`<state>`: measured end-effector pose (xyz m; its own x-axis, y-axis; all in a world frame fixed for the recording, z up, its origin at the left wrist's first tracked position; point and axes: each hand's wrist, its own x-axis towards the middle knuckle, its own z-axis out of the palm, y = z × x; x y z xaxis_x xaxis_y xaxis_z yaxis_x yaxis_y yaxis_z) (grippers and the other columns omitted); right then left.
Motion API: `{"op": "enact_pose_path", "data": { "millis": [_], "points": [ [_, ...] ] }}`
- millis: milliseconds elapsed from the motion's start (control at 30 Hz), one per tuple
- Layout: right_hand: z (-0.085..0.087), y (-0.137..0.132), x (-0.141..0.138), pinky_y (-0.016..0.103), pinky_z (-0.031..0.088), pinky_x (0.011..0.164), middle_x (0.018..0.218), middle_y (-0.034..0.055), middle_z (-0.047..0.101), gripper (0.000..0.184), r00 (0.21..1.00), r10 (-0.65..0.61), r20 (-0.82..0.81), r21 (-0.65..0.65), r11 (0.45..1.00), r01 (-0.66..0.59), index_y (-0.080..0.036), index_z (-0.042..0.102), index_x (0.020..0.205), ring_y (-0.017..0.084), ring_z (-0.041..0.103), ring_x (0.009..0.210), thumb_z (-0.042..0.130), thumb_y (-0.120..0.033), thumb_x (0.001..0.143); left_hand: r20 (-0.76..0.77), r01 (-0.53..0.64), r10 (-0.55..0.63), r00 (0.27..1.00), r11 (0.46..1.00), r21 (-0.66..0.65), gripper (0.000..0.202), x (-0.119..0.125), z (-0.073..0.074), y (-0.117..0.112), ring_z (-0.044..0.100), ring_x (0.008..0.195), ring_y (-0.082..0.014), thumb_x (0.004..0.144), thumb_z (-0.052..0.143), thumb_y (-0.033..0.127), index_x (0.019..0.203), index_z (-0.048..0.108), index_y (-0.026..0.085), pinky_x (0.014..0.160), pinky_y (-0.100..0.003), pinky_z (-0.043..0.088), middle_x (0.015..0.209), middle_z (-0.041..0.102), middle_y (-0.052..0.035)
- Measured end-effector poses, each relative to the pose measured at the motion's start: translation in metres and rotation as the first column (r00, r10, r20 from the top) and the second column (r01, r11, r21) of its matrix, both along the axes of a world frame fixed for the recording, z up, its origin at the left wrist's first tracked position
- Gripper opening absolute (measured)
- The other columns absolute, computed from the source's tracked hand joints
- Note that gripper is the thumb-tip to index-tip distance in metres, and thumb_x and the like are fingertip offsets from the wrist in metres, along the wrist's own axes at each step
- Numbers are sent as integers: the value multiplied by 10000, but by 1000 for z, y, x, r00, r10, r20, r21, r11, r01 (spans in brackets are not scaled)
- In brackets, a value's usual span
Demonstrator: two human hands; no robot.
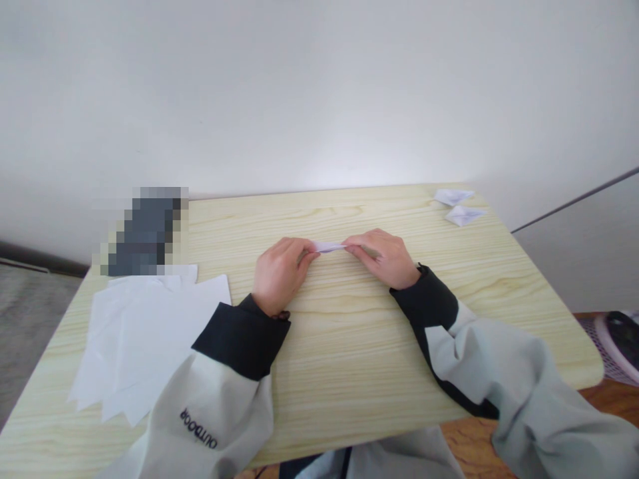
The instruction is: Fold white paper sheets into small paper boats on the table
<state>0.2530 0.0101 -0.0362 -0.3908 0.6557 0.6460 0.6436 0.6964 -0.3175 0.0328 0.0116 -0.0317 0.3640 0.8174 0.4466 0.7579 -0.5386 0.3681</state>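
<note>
A small folded piece of white paper [329,247] is held just above the pale wooden table [349,346], near its middle. My left hand [280,271] pinches the paper's left end with curled fingers. My right hand [383,256] pinches the right end the same way. Most of the paper is hidden between my fingers, so its shape is unclear. Both forearms in grey and black sleeves rest on the table.
A loose stack of white sheets [140,339] lies at the left front. A blurred dark object [144,233] sits at the back left. Two folded white paper shapes [459,205] rest at the back right corner. A white wall stands behind the table.
</note>
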Motion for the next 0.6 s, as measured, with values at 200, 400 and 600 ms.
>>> {"op": "enact_pose_path", "data": {
  "millis": [200, 400, 600],
  "points": [
    [0, -1, 0, 244, 511, 726, 873, 5, 752, 140, 1000, -14, -17, 9, 1000, 14, -207, 681, 919, 127, 685, 740, 544, -237, 908, 28, 52, -52, 998, 999, 2, 156, 0, 0, 2, 639, 870, -197, 899, 530, 288, 900, 651, 190, 780, -299, 479, 903, 709, -41],
    [0, -1, 0, 242, 512, 732, 875, 3, 749, 136, 999, -31, -31, -55, 998, 29, -204, 683, 917, 130, 687, 752, 555, -245, 899, 190, 27, 0, 982, 990, -141, 102, 1, 2, 0, 620, 708, -142, 836, 615, 285, 832, 655, 190, 696, -253, 477, 794, 689, 1],
    [0, -1, -1, 243, 522, 751, 930, 1, 745, 131, 994, -54, -97, -231, 973, 30, -213, 682, 933, 146, 700, 822, 571, -262, 884, 387, 13, 109, 915, 954, -299, 262, 4, 7, -2, 603, 674, -120, 770, 661, 302, 1011, 647, 200, 679, -230, 477, 759, 681, 25]
  ]
}}
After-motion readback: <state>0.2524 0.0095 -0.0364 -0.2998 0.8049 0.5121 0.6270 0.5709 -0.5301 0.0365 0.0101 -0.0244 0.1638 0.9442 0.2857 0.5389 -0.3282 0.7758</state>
